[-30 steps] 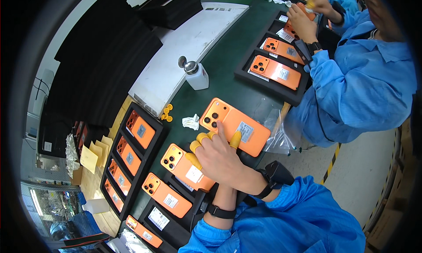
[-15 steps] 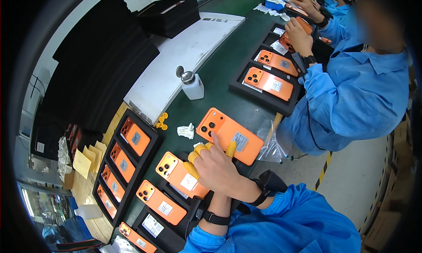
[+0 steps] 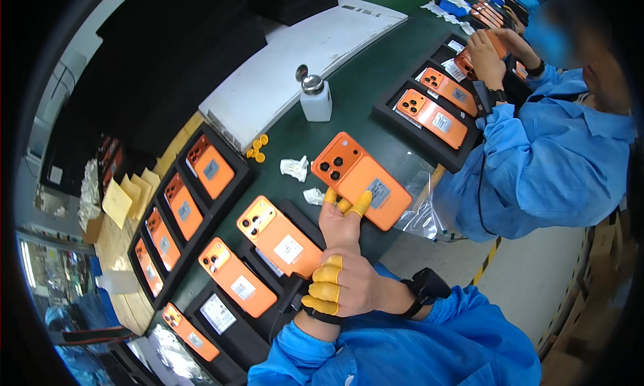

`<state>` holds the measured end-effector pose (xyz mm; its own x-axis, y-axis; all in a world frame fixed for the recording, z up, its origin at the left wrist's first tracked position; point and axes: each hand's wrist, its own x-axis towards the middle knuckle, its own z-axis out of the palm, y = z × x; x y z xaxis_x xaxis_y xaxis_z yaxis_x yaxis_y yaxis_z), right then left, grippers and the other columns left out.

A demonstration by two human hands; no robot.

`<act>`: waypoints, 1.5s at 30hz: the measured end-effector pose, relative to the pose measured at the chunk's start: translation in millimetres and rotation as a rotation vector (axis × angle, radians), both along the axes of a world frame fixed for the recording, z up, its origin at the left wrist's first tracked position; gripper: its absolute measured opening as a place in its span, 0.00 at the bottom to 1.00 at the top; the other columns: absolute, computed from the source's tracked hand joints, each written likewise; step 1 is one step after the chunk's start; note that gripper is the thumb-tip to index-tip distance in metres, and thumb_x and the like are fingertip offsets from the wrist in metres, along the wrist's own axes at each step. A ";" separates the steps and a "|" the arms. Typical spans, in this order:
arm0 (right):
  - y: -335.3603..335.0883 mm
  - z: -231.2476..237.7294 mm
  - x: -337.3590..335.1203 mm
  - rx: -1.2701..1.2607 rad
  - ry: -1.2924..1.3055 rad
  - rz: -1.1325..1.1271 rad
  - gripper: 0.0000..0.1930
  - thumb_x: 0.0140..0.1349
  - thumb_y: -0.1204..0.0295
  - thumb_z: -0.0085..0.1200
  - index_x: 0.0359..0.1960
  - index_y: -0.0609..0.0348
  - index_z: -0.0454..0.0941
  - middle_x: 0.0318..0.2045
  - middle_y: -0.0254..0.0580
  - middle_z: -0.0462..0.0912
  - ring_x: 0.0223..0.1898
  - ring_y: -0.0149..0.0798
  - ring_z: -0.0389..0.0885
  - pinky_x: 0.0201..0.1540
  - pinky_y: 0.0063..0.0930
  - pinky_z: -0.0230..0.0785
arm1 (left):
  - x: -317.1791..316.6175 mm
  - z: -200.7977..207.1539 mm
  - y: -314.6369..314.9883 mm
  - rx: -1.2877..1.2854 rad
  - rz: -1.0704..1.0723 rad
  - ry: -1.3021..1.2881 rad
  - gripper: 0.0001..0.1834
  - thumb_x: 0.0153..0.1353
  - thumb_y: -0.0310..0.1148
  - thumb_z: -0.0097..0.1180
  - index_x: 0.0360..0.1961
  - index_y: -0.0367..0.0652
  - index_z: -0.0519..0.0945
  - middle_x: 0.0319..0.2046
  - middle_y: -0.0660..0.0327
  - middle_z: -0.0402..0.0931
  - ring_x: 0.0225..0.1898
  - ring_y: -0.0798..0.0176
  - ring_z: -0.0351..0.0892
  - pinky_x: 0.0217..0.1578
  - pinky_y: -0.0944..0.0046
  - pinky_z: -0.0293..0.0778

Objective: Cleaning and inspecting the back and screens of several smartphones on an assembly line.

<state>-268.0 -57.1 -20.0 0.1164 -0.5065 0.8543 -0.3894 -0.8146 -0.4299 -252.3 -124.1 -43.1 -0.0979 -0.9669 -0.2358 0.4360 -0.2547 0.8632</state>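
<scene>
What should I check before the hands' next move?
1. Phone held: ok, in left hand.
2. Hands apart: not ok, right hand crosses over left forearm.
3. Cots on: ok, yellow ones show on both hands.
4. Phone screen clean: cannot tell, its back faces the camera.
5. Bottle lid shut: not ok, flipped up.
6. Left tray filled: ok, four phones in it.

Left hand [image 3: 340, 226] holding orange phone [image 3: 365, 177], right hand [image 3: 357, 285] across left wrist [image 3: 343, 244] — yellow-covered fingers [image 3: 325, 291]
</scene>
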 end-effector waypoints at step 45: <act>18.2 -24.0 5.2 0.140 0.023 0.107 0.13 0.44 0.70 0.63 0.31 0.61 0.76 0.33 0.42 0.74 0.35 0.44 0.74 0.44 0.39 0.70 | 10.2 5.9 -0.1 0.072 -0.195 0.157 0.30 0.52 0.15 0.59 0.57 0.36 0.66 0.46 0.56 0.78 0.47 0.64 0.79 0.49 0.66 0.74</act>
<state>-262.8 -38.9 -44.1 0.1947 -0.6041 0.7728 -0.3152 -0.7846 -0.5339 -242.0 -124.2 -37.2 -0.3213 -0.9074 -0.2709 0.4997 -0.4055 0.7655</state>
